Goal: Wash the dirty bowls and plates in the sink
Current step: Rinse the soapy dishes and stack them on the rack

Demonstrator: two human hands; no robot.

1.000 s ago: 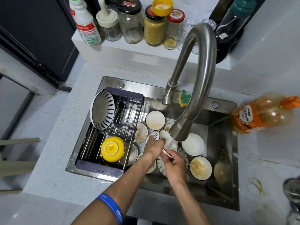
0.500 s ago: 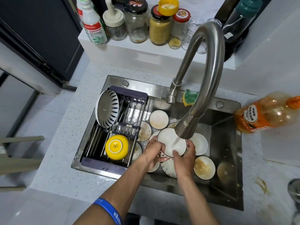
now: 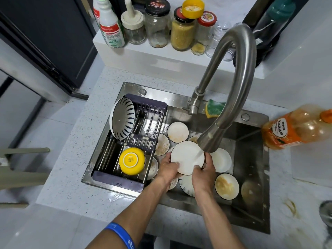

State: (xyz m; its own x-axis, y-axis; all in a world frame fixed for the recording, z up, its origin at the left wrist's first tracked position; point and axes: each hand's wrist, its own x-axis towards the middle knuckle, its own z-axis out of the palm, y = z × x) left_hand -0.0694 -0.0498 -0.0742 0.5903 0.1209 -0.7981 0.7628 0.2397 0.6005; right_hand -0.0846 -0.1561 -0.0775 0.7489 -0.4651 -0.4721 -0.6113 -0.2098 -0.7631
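At nine o'clock of the sink (image 3: 251,209), a dark drying rack (image 3: 125,184) spans the basin and holds a striped bowl (image 3: 122,121) standing on edge at its far end and a yellow bowl (image 3: 131,161) turned upside down at its near end. Just to the right, the left hand (image 3: 168,169) grasps the white plate (image 3: 186,157) by its edge at eight o'clock, fingers curled behind it. The plate sits tilted at the centre of the sink, under the faucet (image 3: 233,83), with water running onto its face at three o'clock. The right hand (image 3: 203,174) grips the plate's rim at five o'clock, thumb on the face. Dirty bowls lie around and below, one smeared bowl (image 3: 226,186) at four o'clock. A green sponge (image 3: 214,107) rests on the ledge at twelve o'clock, an orange bottle (image 3: 294,128) at three.
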